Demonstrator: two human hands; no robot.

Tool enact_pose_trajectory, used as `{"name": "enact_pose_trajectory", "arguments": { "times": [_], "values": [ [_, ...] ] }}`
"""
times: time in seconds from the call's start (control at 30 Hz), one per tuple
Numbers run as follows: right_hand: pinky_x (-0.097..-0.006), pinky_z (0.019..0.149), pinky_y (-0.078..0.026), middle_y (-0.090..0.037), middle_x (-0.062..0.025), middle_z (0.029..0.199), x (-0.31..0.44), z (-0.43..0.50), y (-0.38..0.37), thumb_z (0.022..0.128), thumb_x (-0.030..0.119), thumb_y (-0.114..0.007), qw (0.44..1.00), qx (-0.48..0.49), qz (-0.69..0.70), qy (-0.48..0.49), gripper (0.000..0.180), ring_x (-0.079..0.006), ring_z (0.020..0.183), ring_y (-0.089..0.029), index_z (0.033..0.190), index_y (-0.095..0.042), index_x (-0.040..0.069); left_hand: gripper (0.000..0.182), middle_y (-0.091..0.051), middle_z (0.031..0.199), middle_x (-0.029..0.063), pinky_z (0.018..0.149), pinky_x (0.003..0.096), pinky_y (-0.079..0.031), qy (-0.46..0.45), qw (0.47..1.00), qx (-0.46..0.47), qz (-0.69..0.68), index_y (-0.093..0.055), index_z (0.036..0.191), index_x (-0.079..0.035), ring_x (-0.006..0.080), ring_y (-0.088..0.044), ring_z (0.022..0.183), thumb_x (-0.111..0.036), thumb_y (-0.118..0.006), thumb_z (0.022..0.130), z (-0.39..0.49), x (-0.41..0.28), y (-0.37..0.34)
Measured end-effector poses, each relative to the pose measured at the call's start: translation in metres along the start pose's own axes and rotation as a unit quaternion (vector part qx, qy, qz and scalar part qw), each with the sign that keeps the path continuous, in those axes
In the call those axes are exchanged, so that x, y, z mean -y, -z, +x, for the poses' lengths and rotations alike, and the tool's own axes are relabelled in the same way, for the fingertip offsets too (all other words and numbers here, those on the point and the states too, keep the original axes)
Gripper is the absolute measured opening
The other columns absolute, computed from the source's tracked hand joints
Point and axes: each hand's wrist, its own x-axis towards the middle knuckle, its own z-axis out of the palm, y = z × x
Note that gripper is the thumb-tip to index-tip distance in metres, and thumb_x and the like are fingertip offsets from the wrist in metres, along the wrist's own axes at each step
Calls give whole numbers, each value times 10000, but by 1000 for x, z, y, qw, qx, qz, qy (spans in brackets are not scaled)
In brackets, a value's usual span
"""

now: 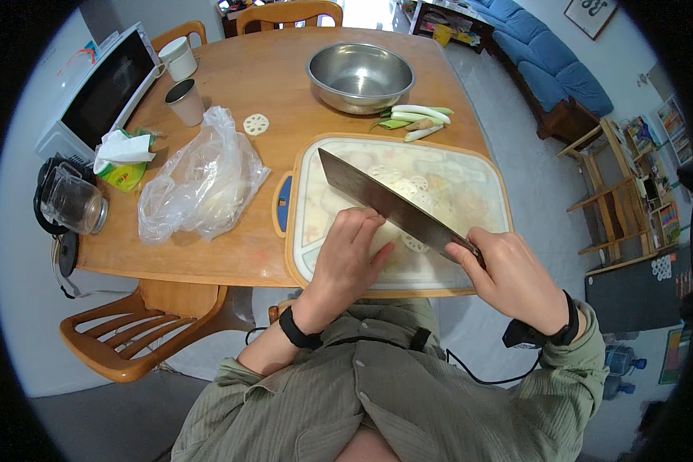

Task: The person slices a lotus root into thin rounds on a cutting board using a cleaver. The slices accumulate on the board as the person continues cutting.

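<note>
My right hand (pixel 505 274) grips the handle of a cleaver (pixel 392 199), whose broad dark blade slants up to the left over the cutting board (pixel 473 173). Beneath my left hand (pixel 352 248) is a pale piece of lotus root (pixel 384 235), partly hidden by the fingers and the blade. My left fingertips rest against it, close by the blade's flat side. Cut lotus root slices (pixel 420 199) lie on the board beyond the cleaver, and another slice (pixel 414 243) sits on the near side by the blade.
Behind the board stand a steel bowl (pixel 361 78) and cut scallion pieces with ginger (pixel 418 120). A plastic bag (pixel 205 179) and a single lotus slice (pixel 256 124) lie to the left. Further left are cups (pixel 186 103), a tissue pack (pixel 122 159), a glass jug (pixel 75 199) and a microwave (pixel 107 86).
</note>
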Motion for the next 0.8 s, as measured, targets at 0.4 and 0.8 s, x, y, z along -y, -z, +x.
{"name": "enact_pose_trajectory", "arguments": {
  "times": [0.4,0.8],
  "values": [
    [-547,640,-472,-608,-334,739,-27,79,-66,1036,265,-623,996,-11,40,85,419,-526,751,-615,803,-618,-84,546,-623,1178,145,951,434,-519,-1,1000,-14,4,-604,1197,-22,368,-593,1115,-32,-863,716,-5,4,-5],
    [-386,541,-400,-514,-131,594,-33,52,-47,1019,318,-674,987,-60,142,-38,449,-162,558,-478,840,-637,-92,544,-606,1155,155,942,392,-523,18,995,40,91,-565,1191,12,351,-622,1086,-73,-838,728,8,-3,27]
  ]
}}
